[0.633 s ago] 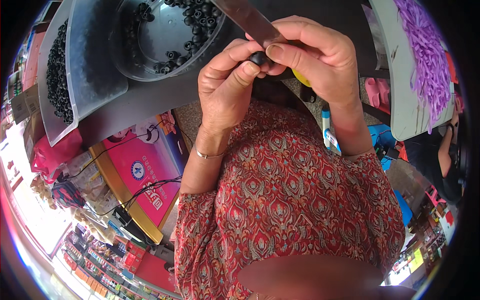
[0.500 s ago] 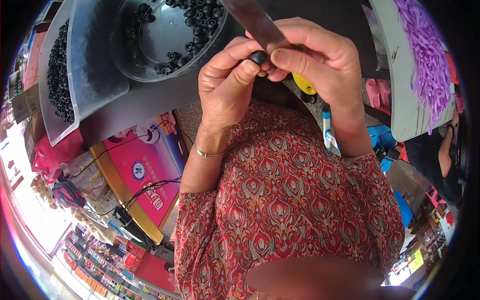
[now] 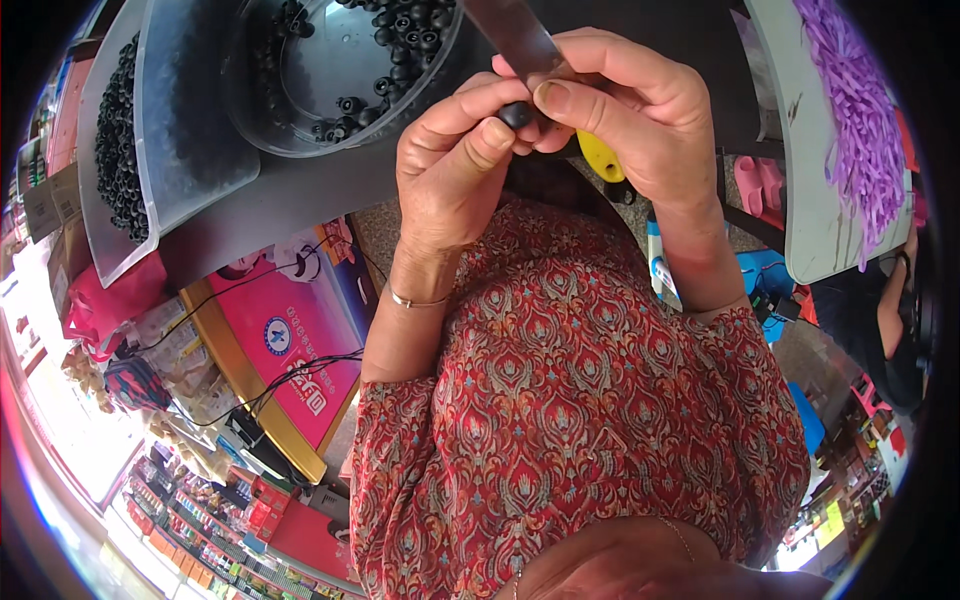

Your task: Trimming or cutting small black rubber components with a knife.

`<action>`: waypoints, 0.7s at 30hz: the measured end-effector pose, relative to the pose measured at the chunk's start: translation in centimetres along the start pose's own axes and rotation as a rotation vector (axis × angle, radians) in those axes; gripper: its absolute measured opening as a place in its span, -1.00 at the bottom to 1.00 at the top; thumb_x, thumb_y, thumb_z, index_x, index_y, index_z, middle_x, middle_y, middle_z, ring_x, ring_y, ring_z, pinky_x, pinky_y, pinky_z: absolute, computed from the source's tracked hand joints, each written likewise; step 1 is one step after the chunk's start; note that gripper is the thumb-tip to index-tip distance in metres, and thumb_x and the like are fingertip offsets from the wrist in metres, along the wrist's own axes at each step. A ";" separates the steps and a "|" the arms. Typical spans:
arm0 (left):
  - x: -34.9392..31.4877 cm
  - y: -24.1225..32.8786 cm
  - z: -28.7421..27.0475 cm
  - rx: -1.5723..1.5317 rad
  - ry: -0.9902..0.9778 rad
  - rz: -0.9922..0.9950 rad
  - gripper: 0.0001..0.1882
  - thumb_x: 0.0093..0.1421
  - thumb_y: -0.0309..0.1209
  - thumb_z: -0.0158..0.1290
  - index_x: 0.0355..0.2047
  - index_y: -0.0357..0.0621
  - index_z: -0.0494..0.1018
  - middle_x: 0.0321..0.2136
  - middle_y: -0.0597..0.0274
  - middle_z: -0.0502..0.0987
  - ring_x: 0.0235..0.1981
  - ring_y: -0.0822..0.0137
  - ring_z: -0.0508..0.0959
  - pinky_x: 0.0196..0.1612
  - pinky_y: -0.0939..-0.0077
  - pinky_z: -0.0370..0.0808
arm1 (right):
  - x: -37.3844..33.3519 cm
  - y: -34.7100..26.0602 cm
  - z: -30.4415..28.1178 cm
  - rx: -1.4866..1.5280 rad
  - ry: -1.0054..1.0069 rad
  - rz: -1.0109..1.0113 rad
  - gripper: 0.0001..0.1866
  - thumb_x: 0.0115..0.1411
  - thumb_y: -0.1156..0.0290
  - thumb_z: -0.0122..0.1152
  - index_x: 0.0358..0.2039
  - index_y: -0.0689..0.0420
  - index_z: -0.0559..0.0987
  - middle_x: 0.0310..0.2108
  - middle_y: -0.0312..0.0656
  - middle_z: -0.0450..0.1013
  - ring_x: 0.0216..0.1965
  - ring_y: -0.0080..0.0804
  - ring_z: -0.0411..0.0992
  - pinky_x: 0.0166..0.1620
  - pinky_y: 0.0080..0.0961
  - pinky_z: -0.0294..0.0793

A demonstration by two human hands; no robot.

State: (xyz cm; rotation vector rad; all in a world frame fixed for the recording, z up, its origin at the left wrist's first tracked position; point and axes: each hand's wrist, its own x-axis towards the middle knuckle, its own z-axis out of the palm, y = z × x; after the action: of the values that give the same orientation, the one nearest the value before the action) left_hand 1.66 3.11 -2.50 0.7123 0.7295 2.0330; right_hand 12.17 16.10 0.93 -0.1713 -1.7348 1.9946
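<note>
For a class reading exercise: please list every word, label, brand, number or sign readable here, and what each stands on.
Pink panel: large white lettering and smaller white characters, not copied out here.
Round blue-and-white emblem on that panel: too small to read.
Cardboard box: marks too small to read.
Shelf packages: too small and blurred to read.

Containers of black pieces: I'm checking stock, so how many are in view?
2: a round tub up and left of the left hand, and a bin farther left. Others may be hidden.
</note>
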 end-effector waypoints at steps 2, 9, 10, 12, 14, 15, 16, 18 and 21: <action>0.1 -0.1 0.0 -0.065 -0.027 -0.014 -0.68 0.21 -0.44 0.02 -0.08 -0.39 0.42 -0.31 0.18 0.45 -0.29 0.40 0.44 -0.17 0.52 0.42 | -0.1 0.0 0.3 0.087 0.023 0.060 -0.79 0.16 0.65 0.07 -0.17 0.40 0.50 -0.16 0.01 0.47 -0.38 -0.48 0.50 -0.36 -0.68 0.54; 0.3 0.4 0.3 -0.152 -0.048 -0.073 -0.57 0.25 -0.26 -0.03 -0.05 -0.42 0.39 -0.33 0.17 0.44 -0.28 0.39 0.43 -0.17 0.51 0.40 | 0.3 -0.6 0.5 0.220 0.012 0.008 -0.76 0.22 0.62 -0.03 -0.10 0.41 0.45 -0.11 0.09 0.45 -0.32 -0.39 0.51 -0.33 -0.63 0.58; 0.2 0.6 0.3 -0.135 -0.030 -0.069 -0.56 0.25 -0.25 -0.03 -0.05 -0.43 0.39 -0.33 0.17 0.44 -0.29 0.39 0.43 -0.19 0.51 0.41 | 0.4 -0.7 0.5 0.249 -0.003 0.011 -0.75 0.22 0.61 -0.03 -0.09 0.40 0.45 -0.10 0.11 0.44 -0.28 -0.36 0.52 -0.33 -0.63 0.58; 0.2 0.7 0.4 -0.132 -0.009 -0.086 -0.56 0.26 -0.24 -0.04 -0.06 -0.43 0.40 -0.34 0.17 0.44 -0.31 0.39 0.44 -0.20 0.53 0.41 | 0.4 -0.6 0.4 0.235 0.046 0.009 -0.74 0.23 0.59 -0.03 -0.07 0.39 0.44 -0.10 0.11 0.43 -0.22 -0.32 0.51 -0.34 -0.62 0.57; 0.0 1.2 0.6 -0.120 0.017 -0.096 -0.56 0.26 -0.24 -0.04 -0.07 -0.44 0.40 -0.35 0.17 0.44 -0.33 0.39 0.45 -0.22 0.54 0.41 | 0.5 -0.8 0.3 0.229 0.085 0.006 -0.72 0.23 0.58 -0.02 -0.06 0.37 0.43 -0.09 0.12 0.43 -0.17 -0.28 0.50 -0.34 -0.61 0.57; -0.3 1.5 0.7 -0.010 0.038 -0.079 -0.57 0.27 -0.24 -0.05 -0.09 -0.45 0.41 -0.36 0.17 0.44 -0.35 0.40 0.45 -0.23 0.55 0.41 | 0.5 -1.0 0.2 0.237 0.126 0.018 -0.72 0.23 0.56 -0.02 -0.05 0.35 0.43 -0.09 0.12 0.43 -0.13 -0.25 0.48 -0.34 -0.60 0.56; -0.7 1.9 0.9 0.100 0.061 -0.061 -0.58 0.27 -0.25 -0.05 -0.11 -0.45 0.42 -0.37 0.17 0.45 -0.36 0.40 0.46 -0.25 0.57 0.41 | 0.6 -1.1 -0.1 0.245 0.164 0.030 -0.71 0.24 0.54 -0.02 -0.04 0.34 0.42 -0.09 0.11 0.43 -0.10 -0.22 0.47 -0.33 -0.58 0.55; -0.9 4.1 1.7 0.196 0.077 -0.037 -0.64 0.24 -0.29 -0.01 -0.17 -0.42 0.47 -0.39 0.18 0.44 -0.36 0.43 0.45 -0.25 0.61 0.39 | 0.5 -0.9 -0.8 0.226 0.231 0.067 -0.71 0.25 0.50 -0.02 -0.03 0.30 0.43 -0.10 0.09 0.44 -0.12 -0.23 0.48 -0.33 -0.58 0.53; -1.4 8.3 2.0 0.677 0.073 0.164 -0.73 0.09 -0.35 0.12 -0.28 -0.32 0.55 -0.43 0.18 0.46 -0.37 0.42 0.45 -0.27 0.62 0.35 | 0.5 -0.4 -1.5 0.195 0.258 0.083 -0.71 0.25 0.48 0.00 -0.03 0.28 0.43 -0.14 0.05 0.46 -0.17 -0.30 0.50 -0.33 -0.59 0.53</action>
State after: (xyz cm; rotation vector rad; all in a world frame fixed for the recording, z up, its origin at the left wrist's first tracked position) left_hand -0.52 -1.57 4.49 1.1049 1.4744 1.9574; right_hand 12.43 17.66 1.12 -0.4204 -1.3858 2.0832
